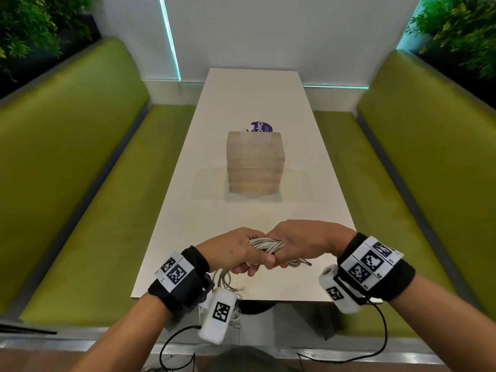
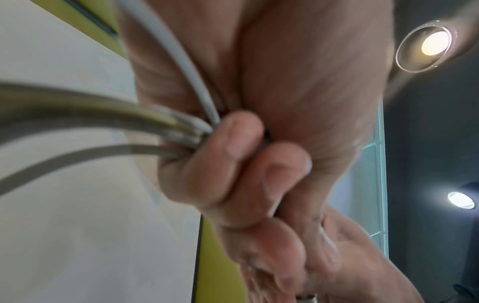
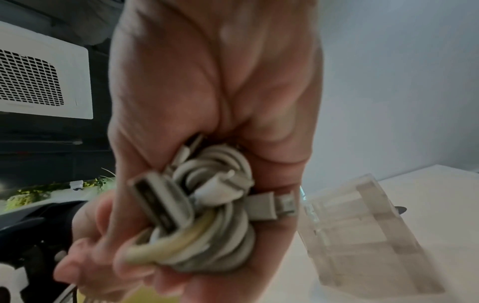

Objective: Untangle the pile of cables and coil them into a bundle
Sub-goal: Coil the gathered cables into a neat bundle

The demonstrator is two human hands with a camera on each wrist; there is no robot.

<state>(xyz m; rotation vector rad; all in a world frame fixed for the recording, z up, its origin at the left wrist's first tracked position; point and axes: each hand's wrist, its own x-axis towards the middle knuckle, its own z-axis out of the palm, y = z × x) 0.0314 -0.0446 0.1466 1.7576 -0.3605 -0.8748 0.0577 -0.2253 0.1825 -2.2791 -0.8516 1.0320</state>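
A bundle of grey-white cables (image 1: 265,245) is held above the near end of the white table (image 1: 249,210). My left hand (image 1: 236,253) grips one side of it, fingers curled round the strands (image 2: 181,131). My right hand (image 1: 300,242) grips the other side, pressed against the left hand. In the right wrist view the coiled cables (image 3: 217,225) fill the palm, with a USB plug (image 3: 160,201) and a smaller plug (image 3: 274,205) sticking out. Loose cable loops (image 1: 224,281) hang below my left hand over the table's near edge. A plug tip (image 1: 307,263) pokes out under the right hand.
A clear box-like stack (image 1: 255,162) stands mid-table, with a purple round label (image 1: 261,127) behind it. Green benches (image 1: 80,183) flank the table on both sides. Black wrist-camera cords (image 1: 381,331) dangle below my arms.
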